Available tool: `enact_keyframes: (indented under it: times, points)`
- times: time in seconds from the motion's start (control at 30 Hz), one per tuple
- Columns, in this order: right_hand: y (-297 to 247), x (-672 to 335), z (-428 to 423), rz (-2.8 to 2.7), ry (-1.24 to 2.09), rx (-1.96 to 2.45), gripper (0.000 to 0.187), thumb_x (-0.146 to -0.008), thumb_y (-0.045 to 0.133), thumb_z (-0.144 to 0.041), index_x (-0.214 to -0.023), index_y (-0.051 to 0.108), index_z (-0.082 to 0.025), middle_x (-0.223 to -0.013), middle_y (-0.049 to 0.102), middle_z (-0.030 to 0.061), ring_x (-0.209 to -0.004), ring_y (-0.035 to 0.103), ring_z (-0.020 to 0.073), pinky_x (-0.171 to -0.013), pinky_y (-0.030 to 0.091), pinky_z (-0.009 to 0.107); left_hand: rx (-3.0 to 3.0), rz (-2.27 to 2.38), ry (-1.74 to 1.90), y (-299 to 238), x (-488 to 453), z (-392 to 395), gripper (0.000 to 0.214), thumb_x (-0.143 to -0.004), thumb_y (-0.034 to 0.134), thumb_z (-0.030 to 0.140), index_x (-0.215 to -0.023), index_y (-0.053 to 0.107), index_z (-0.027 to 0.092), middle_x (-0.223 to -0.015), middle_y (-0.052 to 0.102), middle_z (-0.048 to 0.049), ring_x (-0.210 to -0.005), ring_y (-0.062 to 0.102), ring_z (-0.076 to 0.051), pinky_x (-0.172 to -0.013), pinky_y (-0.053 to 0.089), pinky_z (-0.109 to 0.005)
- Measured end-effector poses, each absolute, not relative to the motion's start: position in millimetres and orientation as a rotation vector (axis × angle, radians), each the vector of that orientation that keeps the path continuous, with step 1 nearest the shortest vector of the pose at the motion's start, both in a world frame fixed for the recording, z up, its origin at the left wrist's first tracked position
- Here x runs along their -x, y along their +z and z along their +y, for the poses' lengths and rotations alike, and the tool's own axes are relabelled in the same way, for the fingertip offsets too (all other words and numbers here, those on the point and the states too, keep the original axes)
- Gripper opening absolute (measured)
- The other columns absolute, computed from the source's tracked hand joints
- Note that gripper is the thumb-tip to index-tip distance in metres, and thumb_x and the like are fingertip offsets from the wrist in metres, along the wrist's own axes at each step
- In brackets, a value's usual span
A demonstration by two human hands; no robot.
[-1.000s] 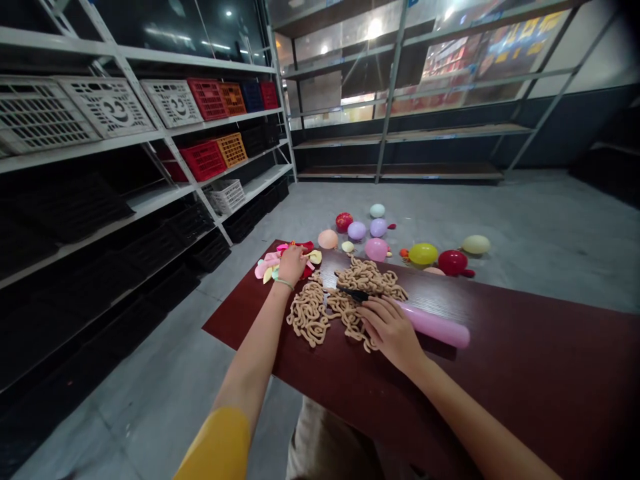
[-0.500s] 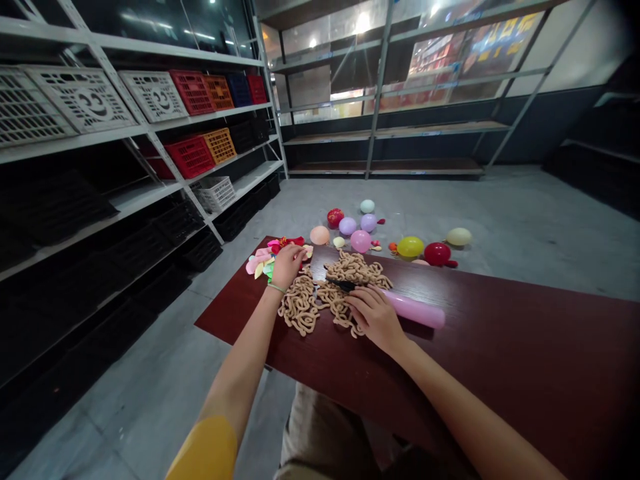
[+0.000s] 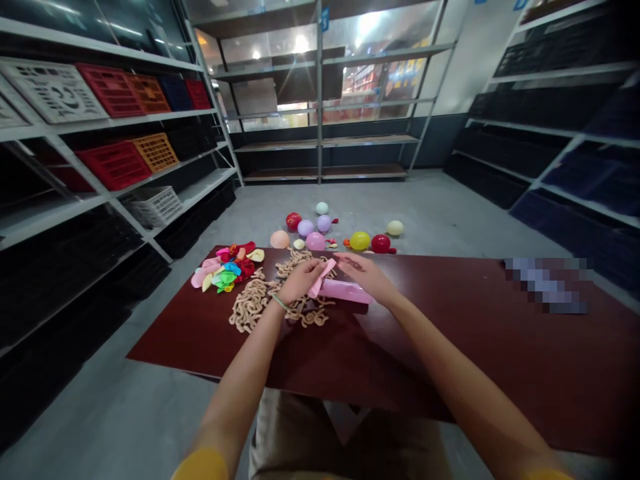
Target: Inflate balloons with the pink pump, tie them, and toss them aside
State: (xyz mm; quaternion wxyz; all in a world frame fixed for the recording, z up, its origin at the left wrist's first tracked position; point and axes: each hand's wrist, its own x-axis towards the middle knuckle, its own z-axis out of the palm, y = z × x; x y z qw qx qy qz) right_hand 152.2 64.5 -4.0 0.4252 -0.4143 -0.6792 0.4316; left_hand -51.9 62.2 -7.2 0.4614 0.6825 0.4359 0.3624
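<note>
My left hand (image 3: pixel 301 280) pinches a limp pink balloon (image 3: pixel 321 279) over the dark red table. My right hand (image 3: pixel 367 275) is just to the right, its fingers stretched toward the balloon's upper end; whether they touch it is unclear. Below both hands lies a pink hand pump (image 3: pixel 346 291), its far left end hidden by the balloon and my left hand. Tan, curly rope-like pieces (image 3: pixel 249 303) are heaped beside and beneath my left hand. Left of them is a pile of uninflated balloons (image 3: pixel 227 270) in several colours.
Several inflated balloons, among them a yellow one (image 3: pixel 359 241) and a red one (image 3: pixel 381 243), lie on the grey floor beyond the table (image 3: pixel 440 320). A blurred-out object (image 3: pixel 547 285) rests at the table's right. Shelves with crates (image 3: pixel 113 90) stand around.
My left hand has come from the balloon pile to the middle with a pink balloon. My right hand has left the pump's black nozzle and lifted beside the balloon. The view has turned right.
</note>
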Motion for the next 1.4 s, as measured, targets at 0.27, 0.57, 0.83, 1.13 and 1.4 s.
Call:
enact_keyframes:
  times: [0.27, 0.57, 0.83, 1.13, 1.4]
  points:
    - [-28, -182, 54, -1.578, 1.227, 1.069, 0.029, -0.077, 0.070, -0.042, -0.095, 0.067, -0.019, -0.092, 0.071, 0.0034, -0.084, 0.063, 0.0157, -0.080, 0.049, 0.032, -1.809, 1.032, 0.833, -28, 22, 60, 0.038, -0.093, 0.050, 0.050, -0.078, 0.061, 0.017, -0.068, 0.058, 0.0004, -0.064, 0.052, -0.013, -0.061, 0.040, -0.024]
    - [-29, -181, 39, -1.407, 1.226, 1.042, 0.024, -0.077, 0.068, -0.042, -0.084, 0.058, -0.022, -0.080, 0.063, -0.0018, -0.075, 0.058, 0.0135, -0.070, 0.048, 0.028, -1.679, 0.992, 1.017, -23, 34, 42, 0.038, -0.079, 0.074, 0.036, -0.112, 0.063, 0.021, -0.110, 0.065, -0.0085, -0.097, 0.063, -0.020, -0.081, 0.051, -0.030]
    - [-8, -184, 24, -1.733, 0.491, 1.099, 0.005, -0.089, 0.060, -0.026, -0.088, 0.063, -0.022, -0.084, 0.064, 0.0013, -0.078, 0.056, 0.0150, -0.072, 0.047, 0.030, -1.391, 0.929, 0.847, -14, 12, 23, 0.043, -0.089, 0.057, 0.053, -0.078, 0.072, 0.015, -0.083, 0.071, -0.0106, -0.079, 0.067, -0.021, -0.076, 0.055, -0.034]
    - [-6, -170, 5, -2.111, -0.001, 0.929, 0.016, -0.095, 0.053, -0.021, -0.100, 0.069, -0.024, -0.103, 0.070, 0.0056, -0.097, 0.057, 0.0205, -0.088, 0.048, 0.038, -0.807, 0.701, 1.029, -17, 4, 20, 0.046, -0.088, 0.060, 0.055, -0.108, 0.071, 0.015, -0.104, 0.073, -0.0135, -0.100, 0.070, -0.024, -0.088, 0.058, -0.038]
    - [-22, -166, 10, -2.244, -0.171, 0.928, 0.028, -0.096, 0.050, -0.017, -0.112, 0.070, -0.027, -0.104, 0.069, 0.0058, -0.097, 0.058, 0.0199, -0.090, 0.048, 0.037, -0.754, 0.776, 1.087, -20, 5, 25, 0.034, -0.083, 0.073, 0.036, -0.110, 0.070, 0.016, -0.104, 0.073, -0.0099, -0.093, 0.071, -0.018, -0.086, 0.057, -0.031]
